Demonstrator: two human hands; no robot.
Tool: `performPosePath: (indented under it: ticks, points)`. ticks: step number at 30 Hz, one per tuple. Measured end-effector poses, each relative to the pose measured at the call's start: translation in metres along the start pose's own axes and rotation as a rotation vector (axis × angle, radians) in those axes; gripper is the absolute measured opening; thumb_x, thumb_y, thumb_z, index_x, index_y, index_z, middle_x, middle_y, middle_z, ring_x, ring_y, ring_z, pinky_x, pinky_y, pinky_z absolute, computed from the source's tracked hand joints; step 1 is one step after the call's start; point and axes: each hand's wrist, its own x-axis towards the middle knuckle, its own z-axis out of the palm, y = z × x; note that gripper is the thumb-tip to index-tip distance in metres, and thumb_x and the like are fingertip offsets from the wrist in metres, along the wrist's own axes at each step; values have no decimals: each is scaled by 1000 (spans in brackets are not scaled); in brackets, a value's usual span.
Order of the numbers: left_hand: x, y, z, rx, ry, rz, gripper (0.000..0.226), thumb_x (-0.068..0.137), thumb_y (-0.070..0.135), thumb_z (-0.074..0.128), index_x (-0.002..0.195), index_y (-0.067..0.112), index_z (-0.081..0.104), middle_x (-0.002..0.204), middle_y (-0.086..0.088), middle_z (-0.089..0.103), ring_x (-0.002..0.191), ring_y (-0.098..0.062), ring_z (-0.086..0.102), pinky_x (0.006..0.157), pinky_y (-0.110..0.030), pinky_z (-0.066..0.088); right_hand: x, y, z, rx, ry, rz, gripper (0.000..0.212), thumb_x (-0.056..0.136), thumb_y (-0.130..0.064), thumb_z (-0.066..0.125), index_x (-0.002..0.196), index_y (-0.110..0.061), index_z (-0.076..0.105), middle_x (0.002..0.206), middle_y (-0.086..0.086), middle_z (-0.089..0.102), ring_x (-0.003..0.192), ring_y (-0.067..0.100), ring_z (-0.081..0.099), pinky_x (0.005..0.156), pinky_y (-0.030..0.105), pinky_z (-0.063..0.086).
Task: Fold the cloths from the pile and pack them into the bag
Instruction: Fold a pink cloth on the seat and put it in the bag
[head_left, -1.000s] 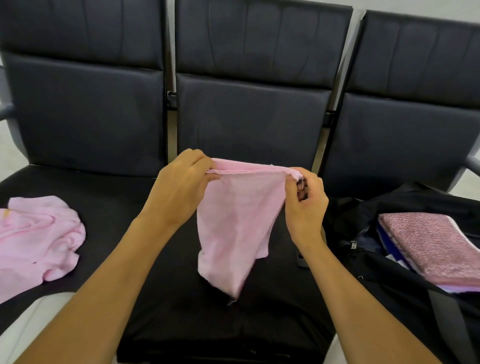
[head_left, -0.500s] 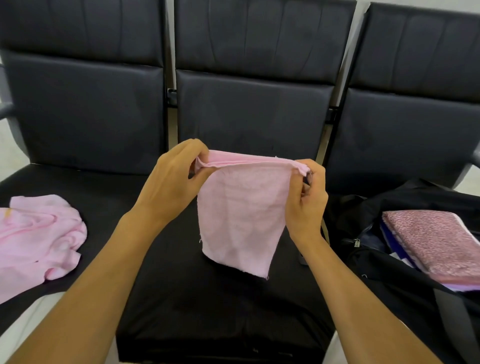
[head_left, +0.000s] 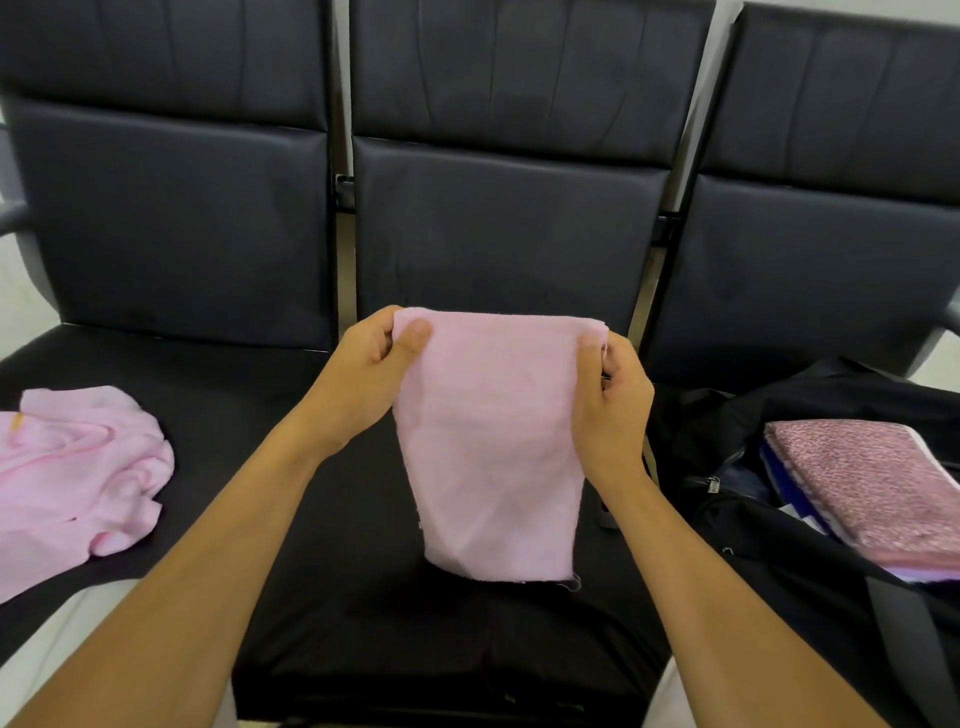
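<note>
pink cloth (head_left: 493, 447) hangs pinched between left hand (head_left: 363, 379) and right hand (head_left: 610, 400)

Pink cloth (head_left: 493, 441) — soft, matt, slightly fuzzy towelling with a frayed lower edge. Seats (head_left: 171, 223) look like smooth black faux leather with a dull sheen. Bag (head_left: 831, 582) is matt black fabric — folded cloth (head_left: 872, 483) inside is speckled, nubbly pink.
</note>
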Motion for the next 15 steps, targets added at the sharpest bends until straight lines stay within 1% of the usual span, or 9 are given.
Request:
performPosePath:
  ticks: [2, 3, 5, 6, 8, 9, 10, 12, 15]
  points:
    - [-1, 1, 4, -87, -6, -42, 28, 100, 36, 41, 117, 23, 59, 111, 4, 67, 100, -13, 65, 83, -29, 57, 2, 2, 1, -2, -2, 39, 33, 104, -23, 49, 72, -13, 52, 62, -9, 46, 56, 3, 41, 54, 15, 35]
    - [-2, 2, 5, -149, -11, -66, 27, 101, 35, 41, 116, 24, 60, 110, 5, 68, 100, -13, 66, 82, -28, 57, 3, 2, 1, 9, -19, 71, 39, 104, -24, 49, 68, -11, 48, 60, -4, 42, 54, 5, 37, 52, 16, 33]
    - [-2, 4, 7, -275, -19, -109, 26, 101, 33, 41, 116, 24, 61, 111, 4, 70, 101, -15, 67, 82, -29, 57, 4, 4, 0, 64, -85, 213, 46, 103, -31, 50, 65, -5, 45, 59, 1, 39, 54, 7, 34, 53, 21, 31]
    - [-2, 6, 8, -326, -24, -126, 27, 101, 33, 41, 116, 23, 61, 112, 3, 70, 102, -16, 68, 83, -31, 57, 3, 3, 0, 108, -135, 329, 50, 102, -37, 51, 67, -2, 47, 61, 3, 41, 56, 10, 38, 56, 23, 34]
    - [-3, 9, 9, -410, -36, -169, 28, 101, 33, 41, 116, 22, 63, 111, 3, 71, 102, -16, 68, 81, -31, 58, 3, 1, 0, 241, -258, 598, 63, 97, -52, 52, 85, 10, 58, 76, 12, 54, 71, 21, 52, 69, 33, 44]
    - [-4, 11, 10, -447, -39, -199, 29, 101, 34, 42, 116, 22, 63, 110, 3, 72, 102, -15, 68, 80, -30, 58, 3, -1, -1, 309, -311, 708, 66, 95, -56, 52, 99, 9, 63, 87, 13, 62, 82, 24, 60, 78, 37, 49]
    - [-4, 12, 10, -480, -36, -230, 30, 101, 35, 43, 117, 22, 64, 111, 2, 72, 102, -16, 69, 80, -30, 58, 3, -3, -3, 371, -356, 780, 61, 95, -57, 51, 109, 0, 68, 98, 10, 71, 92, 23, 66, 87, 39, 52]
    - [-4, 14, 10, -530, -22, -277, 32, 100, 38, 44, 118, 22, 64, 112, 2, 71, 103, -16, 68, 82, -32, 57, 3, -6, -7, 486, -479, 827, 52, 94, -56, 50, 119, -15, 69, 115, 4, 73, 108, 22, 69, 97, 42, 53]
    - [-5, 15, 9, -575, -1, -297, 30, 99, 39, 44, 115, 24, 64, 110, 3, 72, 100, -14, 69, 78, -30, 58, 0, -7, -10, 551, -701, 839, 54, 86, -48, 62, 128, -14, 64, 125, 8, 69, 115, 25, 66, 99, 44, 52]
